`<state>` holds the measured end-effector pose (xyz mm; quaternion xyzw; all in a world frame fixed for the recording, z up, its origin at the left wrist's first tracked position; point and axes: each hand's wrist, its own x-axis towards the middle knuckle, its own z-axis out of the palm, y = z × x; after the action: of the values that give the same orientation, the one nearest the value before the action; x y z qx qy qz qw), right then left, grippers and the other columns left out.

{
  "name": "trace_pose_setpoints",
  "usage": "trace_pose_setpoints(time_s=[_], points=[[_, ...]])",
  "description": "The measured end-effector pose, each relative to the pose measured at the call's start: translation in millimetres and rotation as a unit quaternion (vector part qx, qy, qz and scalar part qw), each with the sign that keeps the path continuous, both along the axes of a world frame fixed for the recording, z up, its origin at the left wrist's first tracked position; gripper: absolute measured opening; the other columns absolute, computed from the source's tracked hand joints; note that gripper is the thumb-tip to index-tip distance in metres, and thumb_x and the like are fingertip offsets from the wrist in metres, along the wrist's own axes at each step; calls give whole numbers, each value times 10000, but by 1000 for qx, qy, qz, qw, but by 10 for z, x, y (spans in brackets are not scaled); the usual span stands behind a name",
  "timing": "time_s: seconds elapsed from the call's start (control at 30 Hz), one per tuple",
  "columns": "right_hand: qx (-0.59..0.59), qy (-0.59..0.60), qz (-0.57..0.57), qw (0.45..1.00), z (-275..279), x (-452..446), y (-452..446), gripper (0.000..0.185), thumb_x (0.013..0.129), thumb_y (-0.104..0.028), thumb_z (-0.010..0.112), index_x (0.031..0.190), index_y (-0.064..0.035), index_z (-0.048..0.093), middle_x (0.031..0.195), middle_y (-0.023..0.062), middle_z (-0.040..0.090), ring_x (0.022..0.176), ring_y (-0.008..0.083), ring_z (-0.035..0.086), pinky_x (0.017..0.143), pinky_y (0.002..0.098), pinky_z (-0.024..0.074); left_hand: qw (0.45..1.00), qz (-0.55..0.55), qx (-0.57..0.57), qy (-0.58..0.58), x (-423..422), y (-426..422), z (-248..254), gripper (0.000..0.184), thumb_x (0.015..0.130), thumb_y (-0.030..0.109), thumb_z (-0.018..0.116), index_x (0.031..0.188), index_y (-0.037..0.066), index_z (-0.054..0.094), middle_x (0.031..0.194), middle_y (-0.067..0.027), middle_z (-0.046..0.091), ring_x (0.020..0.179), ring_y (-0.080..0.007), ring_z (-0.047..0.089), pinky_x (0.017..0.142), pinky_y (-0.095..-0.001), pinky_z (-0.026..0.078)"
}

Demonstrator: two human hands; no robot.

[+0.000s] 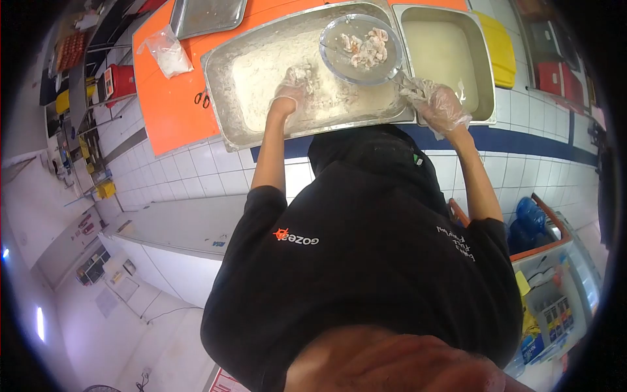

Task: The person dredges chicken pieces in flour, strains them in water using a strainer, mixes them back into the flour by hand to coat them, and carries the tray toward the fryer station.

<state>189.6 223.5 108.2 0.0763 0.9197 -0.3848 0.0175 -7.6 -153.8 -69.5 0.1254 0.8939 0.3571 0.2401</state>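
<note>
1. The right hand, in a clear plastic glove, has its fingers curled closed at the near right edge of the round strainer, seemingly around its handle; the glove's loose folds blur the exact grip.
2. The left hand, also gloved, reaches down into the white powder. Its fingers are coated and partly sunk in it, so how far they are open, and whether they have hold of anything, I cannot tell.
3. The strainer sits over the far right part of the metal pan that carries the powder; pale, pinkish coated pieces lie in it, too clumped to count. Whether its underside touches the powder is hidden.
4. Just right of the pan is a metal basin of cloudy liquid, its bottom impossible to see; the right hand covers part of its near left side.
5. On the orange tabletop, left of the pan, lie a plastic bag with pale contents and black scissor handles, the blades out of sight. A metal tray is cut off by the top edge.
</note>
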Motion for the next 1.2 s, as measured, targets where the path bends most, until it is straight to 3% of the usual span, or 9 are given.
trace_pose_setpoints(time_s=[0.17, 0.23, 0.3, 0.33, 0.47, 0.67, 0.87, 1.03, 1.2], points=[[-8, -58, -3, 998, -71, -20, 10, 398, 961, -337, 716, 1238, -53, 754, 956, 187, 774, 803, 325, 732, 798, 426, 574, 980, 90, -26, -175, -95, -75, 756, 524, 1045, 387, 576, 1360, -31, 574, 1056, -147, 735, 890, -256, 658, 857, -405, 521], [-10, -42, 20, 999, -87, -2, 23, 348, 987, -265, 714, 1249, -38, 743, 975, 120, 789, 787, 214, 697, 795, 363, 561, 972, 147, -49, -176, -70, 16, 1054, 505, 1057, 432, 569, 1251, -25, 658, 996, -121, 743, 809, -223, 626, 828, -410, 513], [-34, -62, 15, 997, -15, 1, -2, 349, 989, -269, 711, 1246, -35, 743, 933, 114, 775, 741, 199, 680, 755, 364, 559, 959, 201, 122, -161, -59, 13, 1149, 472, 1058, 413, 593, 1241, -14, 675, 990, -115, 739, 808, -194, 632, 811, -389, 522], [-46, -70, 14, 996, -1, -14, -6, 350, 989, -271, 710, 1245, -34, 743, 912, 111, 768, 718, 192, 671, 735, 365, 558, 979, 128, -66, -145, -150, 50, 1415, 394, 1042, 289, 653, 1328, 20, 625, 1001, -102, 741, 806, -163, 652, 735, -336, 533], [-14, -78, 38, 996, -58, -51, -1, 360, 981, -279, 714, 1245, -35, 744, 826, 94, 727, 654, 154, 636, 668, 359, 544, 981, 154, 44, -111, -317, -235, 960, 363, 1011, 157, 687, 1351, 56, 612, 1008, -90, 742, 804, -144, 665, 667, -279, 524], [70, -101, 32, 992, -262, -13, 21, 415, 963, -369, 717, 1218, -45, 758, 848, 173, 751, 659, 285, 659, 689, 406, 547, 996, 73, 13, -52, -348, -138, 1203, 377, 956, 120, 697, 1306, 21, 600, 999, -112, 764, 846, -210, 701, 748, -340, 553], [84, -81, 35, 993, -128, -38, -22, 389, 956, -393, 717, 1134, -53, 779, 814, 230, 713, 680, 381, 650, 695, 472, 539, 948, 177, 233, -121, -196, 154, 1582, 402, 1011, 118, 679, 1367, -53, 602, 1025, -73, 751, 831, -170, 713, 757, -284, 550], [131, -50, 54, 989, -369, 6, 9, 418, 953, -423, 706, 1182, -78, 767, 782, 237, 697, 691, 427, 654, 684, 485, 545, 989, 51, 120, -71, 143, 881, 2576, 489, 985, 36, 670, 1456, 117, 566, 1168, -82, 752, 943, -175, 724, 811, -287, 575], [133, -72, 57, 987, -331, -38, 13, 440, 961, -421, 698, 1243, -87, 751, 791, 231, 703, 703, 415, 667, 700, 488, 549, 989, -134, 28, 47, 207, 964, 2188, 526, 945, 111, 730, 1455, 155, 608, 1386, -111, 679, 1193, -233, 677, 1038, -346, 537]])
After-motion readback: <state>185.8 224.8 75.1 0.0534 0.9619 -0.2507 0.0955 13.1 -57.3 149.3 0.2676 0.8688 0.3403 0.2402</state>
